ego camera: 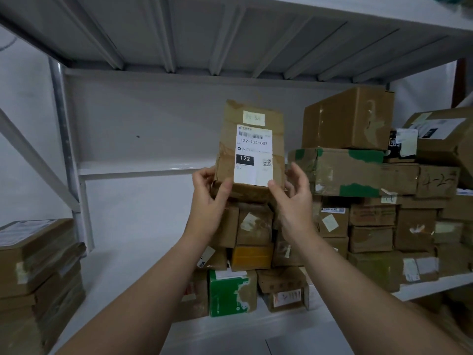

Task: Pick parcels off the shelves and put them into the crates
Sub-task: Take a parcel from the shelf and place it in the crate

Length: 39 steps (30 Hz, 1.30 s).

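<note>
White metal shelving (133, 254) fills the view, with the ribbed underside of an upper shelf (204, 34) overhead. Brown cardboard parcels are stacked at the right (371, 226) and a shorter stack stands at the lower left (38, 265).

One parcel (227, 152) is held upright in front of the right stack, clear of the shelf. Its white label (254, 156) faces the camera and reads 122-122-C07.

- Left hand (210, 190) – grips the lower left corner, thumb on the front face, fingers curled round the edge.
- Right hand (291, 196) – grips the lower right corner, thumb pressed on the label's edge, fingers reaching behind the side.
</note>
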### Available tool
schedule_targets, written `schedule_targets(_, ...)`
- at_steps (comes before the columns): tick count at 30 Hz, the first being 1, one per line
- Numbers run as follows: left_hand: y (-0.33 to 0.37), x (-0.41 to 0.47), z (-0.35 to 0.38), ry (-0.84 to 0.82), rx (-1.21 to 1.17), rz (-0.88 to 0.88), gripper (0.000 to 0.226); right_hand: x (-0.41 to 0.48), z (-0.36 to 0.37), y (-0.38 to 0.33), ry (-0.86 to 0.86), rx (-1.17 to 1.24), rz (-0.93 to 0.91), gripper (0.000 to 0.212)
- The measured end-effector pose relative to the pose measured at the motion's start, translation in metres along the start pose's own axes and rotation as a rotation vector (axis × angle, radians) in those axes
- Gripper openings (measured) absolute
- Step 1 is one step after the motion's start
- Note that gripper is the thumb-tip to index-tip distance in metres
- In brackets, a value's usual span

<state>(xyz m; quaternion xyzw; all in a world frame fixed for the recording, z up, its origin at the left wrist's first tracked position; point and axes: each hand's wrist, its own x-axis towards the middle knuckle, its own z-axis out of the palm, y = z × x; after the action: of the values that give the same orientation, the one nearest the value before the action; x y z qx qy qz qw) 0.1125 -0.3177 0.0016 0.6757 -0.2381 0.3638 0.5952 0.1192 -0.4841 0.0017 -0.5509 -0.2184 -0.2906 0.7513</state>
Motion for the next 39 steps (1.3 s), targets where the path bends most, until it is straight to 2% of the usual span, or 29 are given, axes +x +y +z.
schedule_targets(2,0.008,0.004,0.002,0.010,-0.038,0.006,0.034,-0.001,-0.002,0.001,-0.055,-0.025,0.006,0.063)
schedule_targets(5,0.014,0.008,0.000,-0.006,-0.064,0.018,0.040,-0.003,-0.003,0.001,-0.080,-0.058,-0.008,0.066)
schedule_targets(9,0.023,0.003,0.002,-0.006,-0.104,-0.037,0.037,-0.006,-0.005,-0.004,-0.118,-0.050,-0.043,0.057)
schedule_targets(13,0.026,-0.006,0.005,0.024,-0.086,-0.033,0.057,-0.008,-0.001,-0.017,-0.089,-0.088,-0.046,0.066)
schedule_targets(15,0.026,-0.009,0.008,0.015,-0.070,-0.005,0.054,-0.005,0.000,-0.019,-0.082,-0.097,-0.043,0.067)
schedule_targets(20,0.036,-0.014,0.011,0.030,-0.137,-0.028,0.043,-0.008,0.001,-0.025,-0.134,-0.109,-0.077,0.046)
schedule_targets(24,0.043,-0.020,0.010,0.057,-0.151,0.001,0.041,-0.016,0.004,-0.037,-0.147,-0.107,-0.112,0.042)
schedule_targets(30,0.062,-0.030,0.009,0.036,-0.191,0.032,0.051,-0.033,0.007,-0.059,-0.103,-0.125,-0.149,0.045)
schedule_targets(35,0.078,-0.046,0.002,0.024,-0.274,0.018,0.044,-0.057,0.003,-0.076,-0.040,-0.152,-0.116,0.050)
schedule_targets(39,0.086,-0.064,-0.006,-0.053,-0.278,-0.017,0.046,-0.087,-0.004,-0.083,0.048,-0.165,-0.077,0.059)
